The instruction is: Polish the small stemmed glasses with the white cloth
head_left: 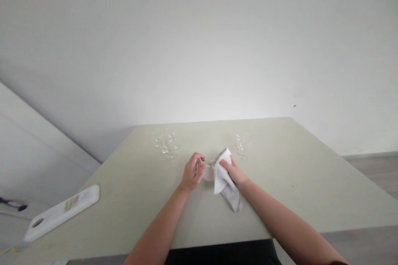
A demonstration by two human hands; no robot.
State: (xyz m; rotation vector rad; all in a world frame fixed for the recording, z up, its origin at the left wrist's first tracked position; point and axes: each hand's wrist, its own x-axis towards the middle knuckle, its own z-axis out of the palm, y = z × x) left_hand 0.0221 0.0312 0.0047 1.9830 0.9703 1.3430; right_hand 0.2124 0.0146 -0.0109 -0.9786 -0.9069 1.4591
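Observation:
In front of me, a clear stemmed glass (209, 166) is held sideways, low over the table, between my two hands. My left hand (193, 172) curls its fingers around the glass's left end. My right hand (235, 171) grips a white cloth (224, 176), which covers the glass's right end and hangs down toward me. The hand and cloth hide most of the glass's shape. Beyond my left hand stands a group of clear glasses (167, 144). More clear glassware (242, 145) stands beyond my right hand; its outlines are too faint to count.
The pale green table (124, 215) reaches back to a white wall (211, 49). Along its left edge lies a long white plastic object (64, 213) with a dark oval hole and a label. A black-ended item (14, 204) is off to the far left.

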